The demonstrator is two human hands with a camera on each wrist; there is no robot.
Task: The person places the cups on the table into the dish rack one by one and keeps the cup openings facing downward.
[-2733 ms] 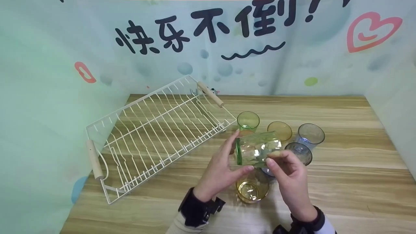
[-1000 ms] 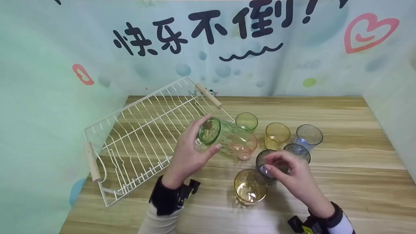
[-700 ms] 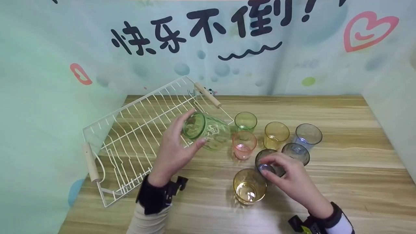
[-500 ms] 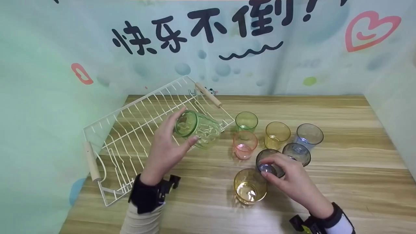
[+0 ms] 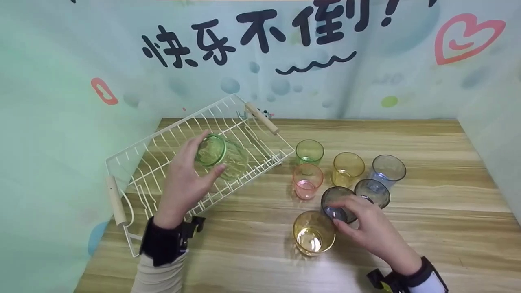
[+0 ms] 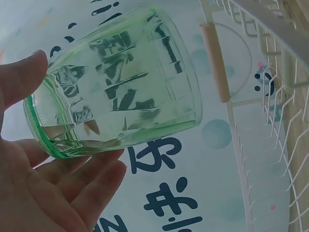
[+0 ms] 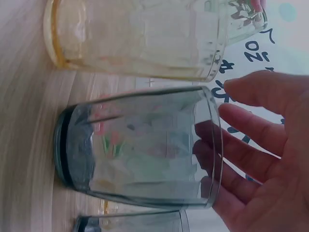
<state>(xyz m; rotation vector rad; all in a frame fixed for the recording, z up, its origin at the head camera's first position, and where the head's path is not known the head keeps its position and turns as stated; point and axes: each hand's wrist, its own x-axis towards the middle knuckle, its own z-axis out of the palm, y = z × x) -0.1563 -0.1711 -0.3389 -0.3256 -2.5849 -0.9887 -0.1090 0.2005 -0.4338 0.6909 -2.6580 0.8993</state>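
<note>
My left hand (image 5: 185,179) grips a green glass (image 5: 226,158) round its thick base, thumb on one side and fingers on the other. Tilted, with its mouth pointing down to the right, the glass is above the white wire dish rack (image 5: 163,162). In the left wrist view the whole green glass (image 6: 120,87) shows, apart from what the hand covers. My right hand (image 5: 364,217) is at the rim of an upright grey-blue glass (image 5: 331,199), fingers loosely bent. In the right wrist view some fingertips lie behind that glass's (image 7: 140,150) rim; whether they touch it I cannot tell.
Other upright glasses stand close by: a front amber one (image 5: 313,234), a pink one (image 5: 308,181), a green one (image 5: 309,151), a yellow one (image 5: 348,169), a dark grey one (image 5: 372,193) and a blue one (image 5: 388,169). Fabric walls (image 5: 285,93) enclose the wooden table (image 5: 447,203).
My left hand has carried the green glass left, away from the other glasses, to over the dish rack. The right hand let go of it and moved to the grey-blue glass, where it stays.
</note>
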